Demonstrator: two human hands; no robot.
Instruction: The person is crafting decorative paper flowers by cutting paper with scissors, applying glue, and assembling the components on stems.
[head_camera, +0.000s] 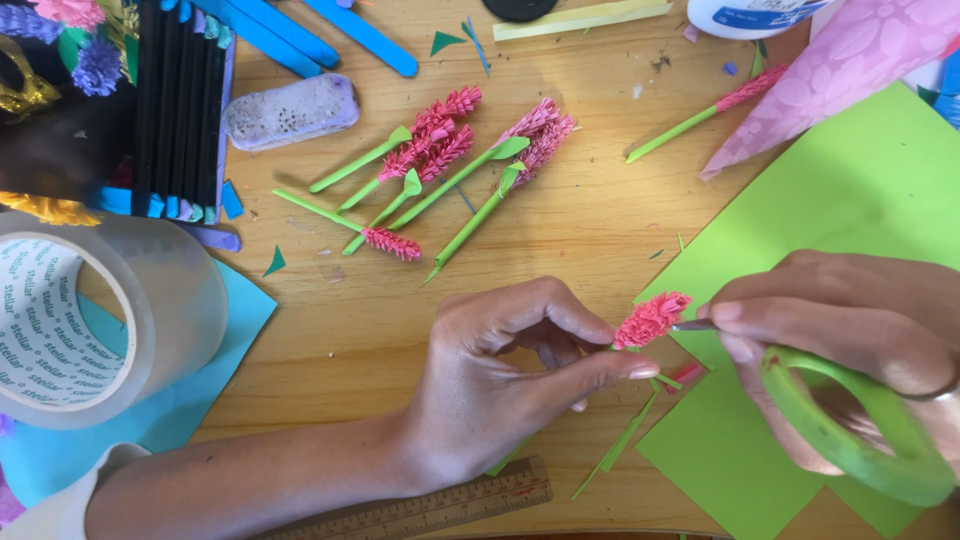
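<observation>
— Pink paper fringe is what the left hand (520, 370) pinches: a small pink paper flower (651, 319) on a green stem, held just right of the frame's centre, above the worktop (350, 330).

— And the right hand (850, 340)?

— It grips green-handled scissors (850, 430), fingers closed through the loop, with the metal tip touching the flower's right side. Both hands are closed on what they hold.

— How much looks finished?

— Judging by the pile, a fair amount. A cluster of finished flowers (440, 160), pink heads on green stems with leaves, lies in the upper middle, and one more flower (700, 115) sits apart toward the upper right. The one in hand shows no leaf yet, so it seems partway along. Green paper sheets (860, 190) at the right remain largely uncut, with thin green strips (625, 445) beneath the hands.

— Anything unclear?

— The scissor blades are mostly hidden behind the fingers, so whether they are parted cannot be told. The tape roll (90, 320) at the left, a wooden ruler (450, 505) at the bottom edge and a pink cone (840, 70) at the upper right are cut off by the frame.
</observation>
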